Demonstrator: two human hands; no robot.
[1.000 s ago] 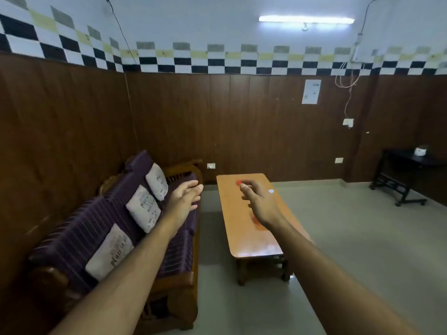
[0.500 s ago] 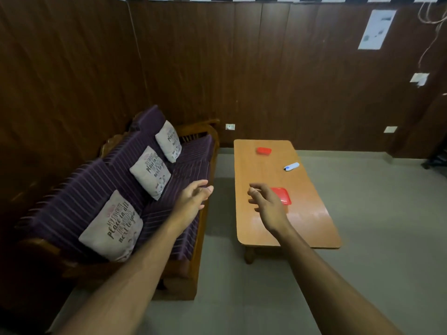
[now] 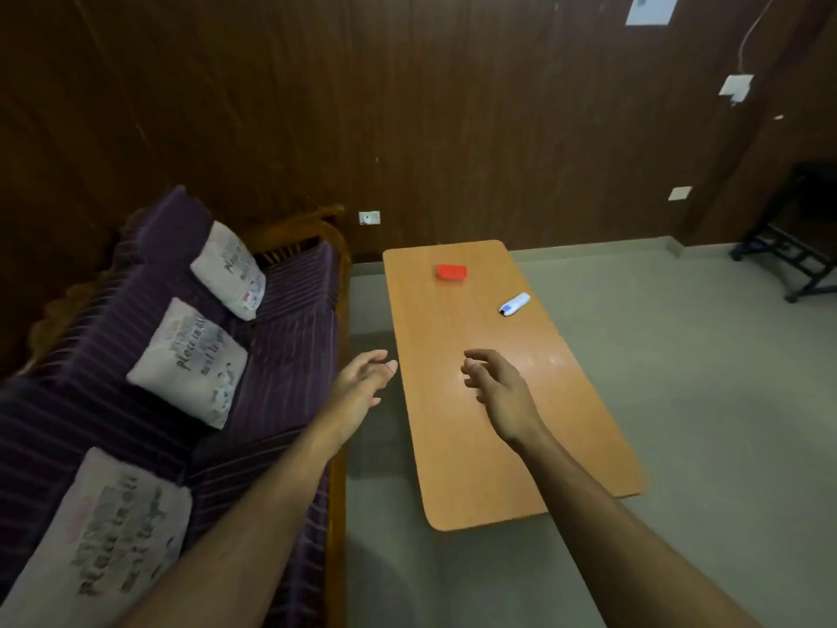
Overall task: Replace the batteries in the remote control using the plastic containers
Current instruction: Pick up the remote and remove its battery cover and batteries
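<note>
A long wooden coffee table (image 3: 471, 473) stands ahead of me. Toward its far end lies a small red plastic container (image 3: 451, 272). A white remote control (image 3: 514, 304) with a blue patch lies to the right of it, near the table's right edge. My left hand (image 3: 362, 383) hovers over the gap between sofa and table, fingers relaxed and empty. Over the middle of the tabletop, my right hand (image 3: 498, 392) is held out, fingers loosely spread, holding nothing. It covers part of the tabletop beneath it.
A purple striped sofa (image 3: 290, 328) with a wooden frame and three printed cushions (image 3: 188, 360) runs along the left, close to the table. A dark wood-panelled wall is behind. A black stand (image 3: 797, 247) sits at the far right on the grey floor.
The view has tilted down and moved closer to the table. Both hands stay outstretched and empty. A red lid-like piece seen by my right hand half a second ago is no longer visible.
</note>
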